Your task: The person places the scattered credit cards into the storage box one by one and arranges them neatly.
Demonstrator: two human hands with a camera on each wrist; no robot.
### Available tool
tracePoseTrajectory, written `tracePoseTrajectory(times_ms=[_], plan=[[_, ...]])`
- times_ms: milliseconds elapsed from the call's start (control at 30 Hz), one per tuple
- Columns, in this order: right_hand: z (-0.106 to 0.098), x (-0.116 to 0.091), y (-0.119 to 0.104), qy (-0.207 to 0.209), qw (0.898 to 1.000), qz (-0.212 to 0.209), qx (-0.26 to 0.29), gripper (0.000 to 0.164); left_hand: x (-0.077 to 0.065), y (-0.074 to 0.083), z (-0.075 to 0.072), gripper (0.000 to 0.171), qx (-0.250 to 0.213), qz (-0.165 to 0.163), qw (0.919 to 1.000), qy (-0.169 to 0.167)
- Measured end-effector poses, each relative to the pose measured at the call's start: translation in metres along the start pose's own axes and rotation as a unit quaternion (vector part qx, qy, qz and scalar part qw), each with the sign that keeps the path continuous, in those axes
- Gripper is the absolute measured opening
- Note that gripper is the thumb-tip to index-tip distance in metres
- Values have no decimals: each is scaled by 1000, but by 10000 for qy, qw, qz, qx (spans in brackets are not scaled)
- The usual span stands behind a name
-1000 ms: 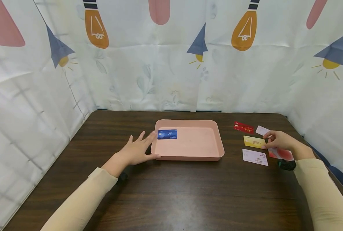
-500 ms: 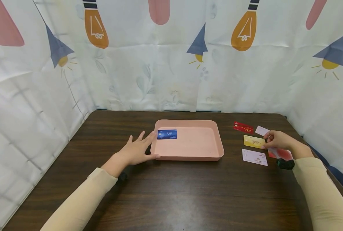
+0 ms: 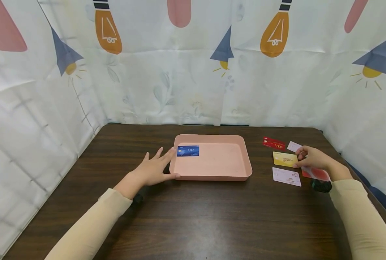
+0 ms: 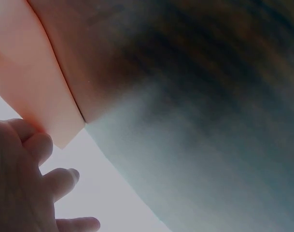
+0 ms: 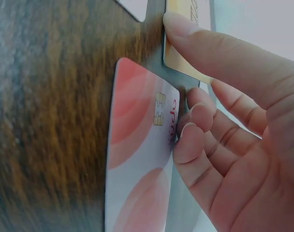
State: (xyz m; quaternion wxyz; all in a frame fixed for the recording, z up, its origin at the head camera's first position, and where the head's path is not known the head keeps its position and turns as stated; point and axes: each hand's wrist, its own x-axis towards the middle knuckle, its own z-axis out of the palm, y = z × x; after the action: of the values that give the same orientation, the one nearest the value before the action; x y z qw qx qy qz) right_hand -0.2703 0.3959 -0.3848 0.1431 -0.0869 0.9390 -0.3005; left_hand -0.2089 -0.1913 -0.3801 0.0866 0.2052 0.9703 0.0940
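My left hand (image 3: 150,170) rests with spread fingers against the left side of a shallow pink tray (image 3: 215,176). The thumb lies at the tray's front-left rim. Inside the tray, at its left end, lies a blue VIP card (image 3: 188,151). Over on the right, my right hand (image 3: 314,159) pinches a yellow card (image 3: 284,159) by its right edge, between thumb and fingers. Its thumb (image 5: 180,24) presses on the near edge in the right wrist view. Just under the curled fingers lies a red-and-white chip card (image 5: 137,145).
A red VIP card (image 3: 274,143) and a small pale card (image 3: 294,146) lie behind the yellow one. In front of it is a pale pink patterned card (image 3: 286,176). All lie on the dark wooden table (image 3: 193,216), with a printed curtain (image 3: 193,83) along its back edge.
The yellow card has shifted slightly left and up in the head view, along with my right fingers. The left hand and the tray stay where they were.
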Motion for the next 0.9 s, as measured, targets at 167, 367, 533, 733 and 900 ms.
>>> tracePoseTrajectory(times_ms=[167,367,533,733,900], plan=[[1,0,-1,-2,9999,-5,139,52,1,0,-1,104,9,3,10000,6],[1,-1,-2,-49,9991,82,417,52,0,0,-1,104,20,2,10000,11],[2,-3,1,93,9981,136,593,46,1,-1,0,104,24,32,10000,7],[2,-5,6,297,9964,54,796,43,1,-2,2,104,51,31,10000,19],[3,-8,6,412,9948,65,932,47,1,-2,3,105,64,19,10000,22]])
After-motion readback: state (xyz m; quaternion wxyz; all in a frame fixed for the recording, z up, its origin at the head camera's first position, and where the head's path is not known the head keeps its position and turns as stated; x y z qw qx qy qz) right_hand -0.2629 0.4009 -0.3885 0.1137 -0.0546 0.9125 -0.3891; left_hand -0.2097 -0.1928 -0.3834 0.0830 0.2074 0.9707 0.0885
